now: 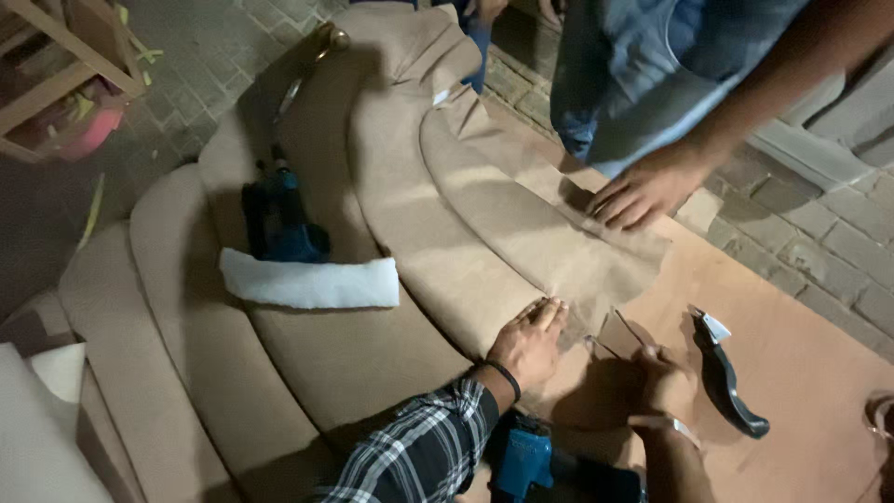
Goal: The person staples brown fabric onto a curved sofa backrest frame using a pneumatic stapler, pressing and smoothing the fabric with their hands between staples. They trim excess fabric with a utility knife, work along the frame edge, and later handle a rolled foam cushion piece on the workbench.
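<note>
My left hand, in a plaid sleeve with a black wristband, lies flat with fingers spread on the tan fabric, at the edge of a curved upholstered sofa piece. In shadow beside it, my right hand, wearing a silver bracelet, grips what look like scissors. Their thin blades sit at the fabric's loose edge. Another person's hand presses the same fabric down farther back.
A black-handled tool lies on the brown board to the right. One blue power tool sits under my arms, and another rests on the sofa piece behind a white padding strip. A wooden frame stands far left on the brick paving.
</note>
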`<action>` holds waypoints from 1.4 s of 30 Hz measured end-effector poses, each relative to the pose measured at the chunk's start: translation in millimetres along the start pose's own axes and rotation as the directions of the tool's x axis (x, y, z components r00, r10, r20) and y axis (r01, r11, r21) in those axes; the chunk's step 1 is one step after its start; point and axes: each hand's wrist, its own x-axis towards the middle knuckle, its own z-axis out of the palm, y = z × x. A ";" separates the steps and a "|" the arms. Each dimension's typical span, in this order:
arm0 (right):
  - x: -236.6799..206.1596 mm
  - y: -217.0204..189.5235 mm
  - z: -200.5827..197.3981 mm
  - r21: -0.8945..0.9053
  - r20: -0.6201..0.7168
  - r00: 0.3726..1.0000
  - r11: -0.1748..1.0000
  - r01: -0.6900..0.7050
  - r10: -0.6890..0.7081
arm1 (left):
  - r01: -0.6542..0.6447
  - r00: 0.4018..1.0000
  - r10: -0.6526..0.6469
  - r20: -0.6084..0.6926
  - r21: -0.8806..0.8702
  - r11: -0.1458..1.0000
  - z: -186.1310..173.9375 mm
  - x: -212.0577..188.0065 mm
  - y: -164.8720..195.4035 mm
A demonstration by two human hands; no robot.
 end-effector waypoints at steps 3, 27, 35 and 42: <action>8.4 13.8 -10.3 0.091 -0.015 1.000 0.996 -0.012 0.013 | -0.002 0.999 0.002 0.034 0.003 1.000 -11.9 -0.9 4.4; 48.9 65.0 355.7 -0.553 0.707 0.558 0.152 0.819 -0.434 | -0.166 0.940 0.161 -0.300 0.008 0.986 178.1 28.7 -17.8; 18.3 4.4 340.5 -0.823 0.564 0.783 0.107 0.558 0.263 | -0.160 0.913 0.199 -0.355 0.136 0.978 169.2 30.8 -11.8; -32.1 -66.5 290.5 -0.800 0.582 0.800 0.280 0.530 0.147 | -0.082 0.955 0.129 -0.267 0.180 0.980 168.8 49.0 -20.3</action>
